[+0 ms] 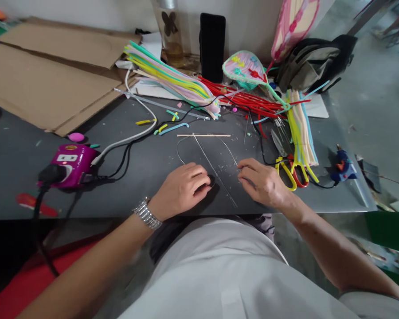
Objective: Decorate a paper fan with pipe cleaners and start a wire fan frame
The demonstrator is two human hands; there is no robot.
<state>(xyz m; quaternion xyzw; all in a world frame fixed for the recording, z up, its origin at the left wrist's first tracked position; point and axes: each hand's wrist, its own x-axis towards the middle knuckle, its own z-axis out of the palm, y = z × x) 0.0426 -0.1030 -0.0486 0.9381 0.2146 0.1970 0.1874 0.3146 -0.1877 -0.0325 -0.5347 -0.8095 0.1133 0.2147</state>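
A thin metal wire (231, 153) bends out in curves from a slim wooden stick (204, 135) lying crosswise on the table. Straight wires (214, 169) run from the stick's middle toward the table's front edge. My right hand (261, 180) pinches the right curve's end between thumb and fingers. On the other side, the left curve runs in under my left hand (186, 186), whose fingers are closed around it; the exact grip is hidden. Scissors (287, 170) with yellow and red handles lie just right of my right hand.
A purple power adapter (71, 164) with cables sits left, before cardboard sheets (53, 71). Fuzzy-stem bundles (176, 84), a decorated fan (244, 68), a phone (213, 46) and a bottle (171, 35) line the back. A blue glue gun (343, 166) stands near the right edge.
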